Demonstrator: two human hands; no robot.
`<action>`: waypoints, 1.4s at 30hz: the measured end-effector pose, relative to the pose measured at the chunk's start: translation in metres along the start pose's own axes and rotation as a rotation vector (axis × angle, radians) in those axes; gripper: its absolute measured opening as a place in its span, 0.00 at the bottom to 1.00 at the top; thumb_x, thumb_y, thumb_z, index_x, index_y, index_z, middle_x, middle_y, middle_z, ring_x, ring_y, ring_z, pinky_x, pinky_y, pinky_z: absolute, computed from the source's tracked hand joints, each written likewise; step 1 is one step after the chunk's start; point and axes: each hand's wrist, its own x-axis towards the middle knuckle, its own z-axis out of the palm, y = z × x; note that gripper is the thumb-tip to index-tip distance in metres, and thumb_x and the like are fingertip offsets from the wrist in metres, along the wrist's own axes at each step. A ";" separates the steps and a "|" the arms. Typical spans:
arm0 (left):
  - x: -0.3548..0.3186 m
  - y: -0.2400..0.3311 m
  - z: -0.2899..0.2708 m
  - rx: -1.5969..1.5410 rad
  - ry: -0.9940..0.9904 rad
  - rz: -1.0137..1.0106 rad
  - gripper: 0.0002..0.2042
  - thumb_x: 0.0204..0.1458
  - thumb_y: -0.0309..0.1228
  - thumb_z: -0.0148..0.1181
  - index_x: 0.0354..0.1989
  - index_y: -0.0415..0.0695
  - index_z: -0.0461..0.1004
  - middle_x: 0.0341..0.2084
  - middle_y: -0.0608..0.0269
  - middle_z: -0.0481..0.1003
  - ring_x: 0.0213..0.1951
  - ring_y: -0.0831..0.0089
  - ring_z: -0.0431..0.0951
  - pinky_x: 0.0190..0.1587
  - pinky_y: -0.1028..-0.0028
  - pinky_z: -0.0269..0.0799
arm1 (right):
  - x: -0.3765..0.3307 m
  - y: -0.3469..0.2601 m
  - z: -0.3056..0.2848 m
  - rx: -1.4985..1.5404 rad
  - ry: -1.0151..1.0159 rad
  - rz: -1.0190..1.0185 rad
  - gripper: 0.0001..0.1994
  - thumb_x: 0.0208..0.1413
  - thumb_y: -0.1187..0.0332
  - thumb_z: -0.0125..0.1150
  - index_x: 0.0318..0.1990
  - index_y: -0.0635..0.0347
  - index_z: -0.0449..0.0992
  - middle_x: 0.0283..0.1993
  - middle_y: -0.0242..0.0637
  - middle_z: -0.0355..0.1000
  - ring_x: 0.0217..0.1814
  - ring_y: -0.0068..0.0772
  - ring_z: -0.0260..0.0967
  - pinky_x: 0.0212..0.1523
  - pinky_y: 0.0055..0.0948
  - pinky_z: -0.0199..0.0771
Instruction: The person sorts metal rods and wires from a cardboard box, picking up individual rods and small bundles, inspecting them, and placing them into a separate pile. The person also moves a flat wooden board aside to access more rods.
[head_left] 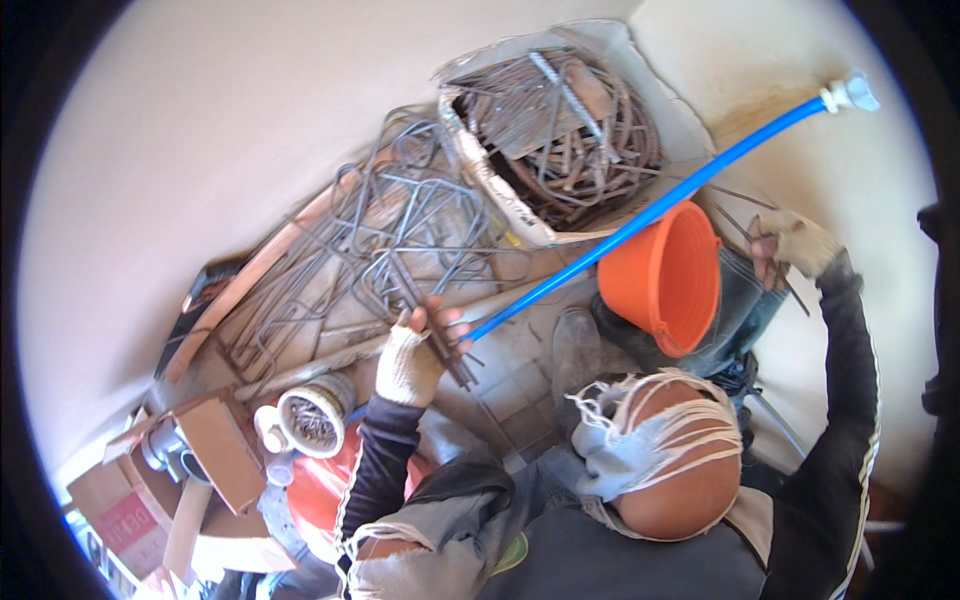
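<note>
My left hand (412, 365), in a whitish fingerless glove, is closed round several short brown metal rods (455, 372) held slantwise. Right by its fingers a blue pipe (600, 250) runs up to the far right; I cannot tell whether the hand touches it. At the right, near the wall, my right hand (800, 245), gloved alike, pinches a few thin metal rods (738, 228). Between the hands an orange bucket (690, 280) lies tipped, its mouth facing right. Past my left hand a tangle of bent steel rods (410, 220) covers the floor.
A torn box (490, 200) heaped with rusty rod pieces (600, 150) stands in the far corner. At left are a white bucket (290, 410) of small metal bits, cardboard boxes (225, 455) and a curved wooden strip (265, 275). My knees in torn trousers (660, 455) are below.
</note>
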 end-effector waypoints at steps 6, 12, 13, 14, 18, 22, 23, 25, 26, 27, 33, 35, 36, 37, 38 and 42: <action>0.011 -0.005 0.024 -0.081 -0.088 -0.058 0.32 0.59 0.61 0.50 0.59 0.45 0.66 0.55 0.48 0.73 0.56 0.51 0.75 0.57 0.51 0.70 | 0.015 -0.089 0.102 0.232 -0.075 -0.484 0.14 0.63 0.62 0.58 0.45 0.66 0.71 0.34 0.40 0.77 0.28 0.28 0.77 0.24 0.24 0.76; 0.014 -0.005 0.027 -0.340 -0.219 -0.057 0.38 0.56 0.68 0.45 0.56 0.41 0.69 0.55 0.45 0.73 0.58 0.49 0.72 0.62 0.44 0.63 | 0.060 -0.150 0.216 0.265 -0.247 -0.942 0.23 0.66 0.62 0.55 0.63 0.67 0.64 0.47 0.43 0.77 0.42 0.29 0.76 0.45 0.28 0.77; 0.014 -0.005 0.023 -0.372 -0.221 -0.026 0.37 0.57 0.67 0.44 0.55 0.41 0.70 0.53 0.45 0.74 0.56 0.48 0.73 0.62 0.43 0.64 | 0.065 -0.151 0.222 0.224 -0.240 -0.997 0.23 0.66 0.63 0.54 0.63 0.67 0.65 0.48 0.45 0.77 0.43 0.29 0.76 0.45 0.29 0.77; 0.014 0.001 0.017 -0.358 -0.221 -0.006 0.36 0.59 0.65 0.44 0.53 0.40 0.71 0.48 0.45 0.77 0.51 0.49 0.77 0.59 0.43 0.67 | 0.069 -0.150 0.223 0.081 -0.147 -1.038 0.23 0.66 0.63 0.55 0.63 0.67 0.65 0.49 0.45 0.76 0.43 0.30 0.76 0.45 0.29 0.77; 0.009 0.010 -0.012 -0.280 -0.167 0.094 0.27 0.63 0.56 0.48 0.52 0.41 0.70 0.40 0.50 0.78 0.44 0.53 0.80 0.52 0.49 0.74 | 0.075 -0.139 0.211 -0.003 -0.088 -0.939 0.21 0.64 0.65 0.55 0.62 0.64 0.67 0.49 0.46 0.76 0.44 0.31 0.76 0.44 0.29 0.77; 0.013 0.012 -0.035 -0.110 -0.077 0.184 0.23 0.62 0.50 0.52 0.53 0.43 0.68 0.39 0.52 0.77 0.43 0.55 0.80 0.48 0.55 0.78 | 0.076 -0.139 0.193 0.012 0.007 -0.941 0.18 0.63 0.69 0.57 0.58 0.67 0.71 0.50 0.43 0.77 0.51 0.26 0.74 0.52 0.27 0.74; 0.015 0.011 -0.039 -0.095 -0.075 0.189 0.22 0.63 0.48 0.53 0.53 0.43 0.68 0.40 0.52 0.77 0.43 0.56 0.80 0.48 0.55 0.78 | 0.078 -0.141 0.189 -0.046 0.048 -0.948 0.17 0.63 0.70 0.58 0.57 0.68 0.72 0.50 0.42 0.77 0.50 0.25 0.74 0.52 0.26 0.74; 0.018 0.010 -0.046 -0.111 -0.104 0.169 0.21 0.62 0.42 0.55 0.57 0.42 0.67 0.42 0.52 0.77 0.44 0.56 0.80 0.49 0.54 0.77 | 0.080 -0.143 0.181 0.002 0.039 -0.911 0.16 0.63 0.70 0.58 0.56 0.68 0.72 0.51 0.42 0.77 0.49 0.25 0.75 0.50 0.25 0.75; 0.017 0.009 -0.049 -0.113 -0.122 0.153 0.21 0.62 0.41 0.55 0.58 0.42 0.67 0.42 0.52 0.77 0.45 0.55 0.80 0.50 0.54 0.76 | 0.083 -0.145 0.176 -0.006 0.067 -0.990 0.16 0.63 0.70 0.58 0.56 0.68 0.72 0.51 0.41 0.77 0.49 0.24 0.75 0.49 0.25 0.76; 0.018 0.008 -0.053 -0.119 -0.163 0.140 0.21 0.62 0.40 0.55 0.59 0.42 0.66 0.43 0.52 0.77 0.46 0.55 0.79 0.51 0.53 0.75 | 0.087 -0.147 0.170 0.001 0.099 -1.030 0.16 0.63 0.70 0.58 0.56 0.68 0.72 0.50 0.41 0.77 0.48 0.24 0.75 0.49 0.24 0.76; 0.016 -0.010 -0.072 0.107 0.025 0.118 0.22 0.60 0.41 0.57 0.58 0.43 0.68 0.30 0.63 0.73 0.28 0.68 0.74 0.32 0.65 0.73 | 0.134 -0.178 0.098 -0.406 0.503 -1.056 0.17 0.62 0.65 0.59 0.55 0.65 0.73 0.47 0.46 0.78 0.49 0.39 0.77 0.51 0.34 0.75; 0.014 -0.016 -0.076 0.227 0.147 0.163 0.18 0.61 0.37 0.53 0.55 0.40 0.68 0.27 0.64 0.71 0.23 0.71 0.71 0.27 0.69 0.70 | 0.164 -0.190 0.092 -0.351 0.397 -1.036 0.18 0.60 0.67 0.57 0.56 0.65 0.70 0.55 0.48 0.74 0.54 0.46 0.75 0.55 0.38 0.73; 0.014 -0.018 -0.078 0.262 0.180 0.161 0.16 0.61 0.36 0.53 0.54 0.41 0.68 0.26 0.65 0.71 0.22 0.71 0.71 0.26 0.69 0.69 | 0.179 -0.196 0.090 -0.596 0.443 -1.031 0.19 0.59 0.68 0.57 0.57 0.64 0.70 0.57 0.48 0.73 0.56 0.47 0.73 0.56 0.39 0.72; 0.015 -0.019 -0.080 0.291 0.239 0.141 0.15 0.61 0.36 0.52 0.53 0.42 0.69 0.25 0.65 0.70 0.21 0.71 0.70 0.24 0.69 0.68 | 0.193 -0.201 0.088 -0.811 0.486 -1.000 0.20 0.58 0.68 0.57 0.58 0.64 0.69 0.59 0.48 0.71 0.59 0.47 0.71 0.58 0.40 0.72; 0.016 -0.019 -0.081 0.266 0.226 0.149 0.15 0.61 0.36 0.52 0.52 0.42 0.69 0.24 0.65 0.70 0.21 0.71 0.70 0.24 0.69 0.67 | 0.208 -0.204 0.096 -0.843 0.545 -1.029 0.21 0.56 0.68 0.57 0.57 0.63 0.69 0.57 0.50 0.70 0.59 0.51 0.69 0.59 0.43 0.71; 0.019 -0.023 -0.087 0.197 0.267 0.139 0.14 0.61 0.34 0.52 0.52 0.42 0.69 0.24 0.63 0.71 0.20 0.72 0.70 0.22 0.70 0.68 | 0.245 -0.211 0.116 -0.939 0.525 -0.927 0.26 0.51 0.63 0.60 0.58 0.60 0.69 0.58 0.51 0.66 0.62 0.53 0.64 0.62 0.46 0.67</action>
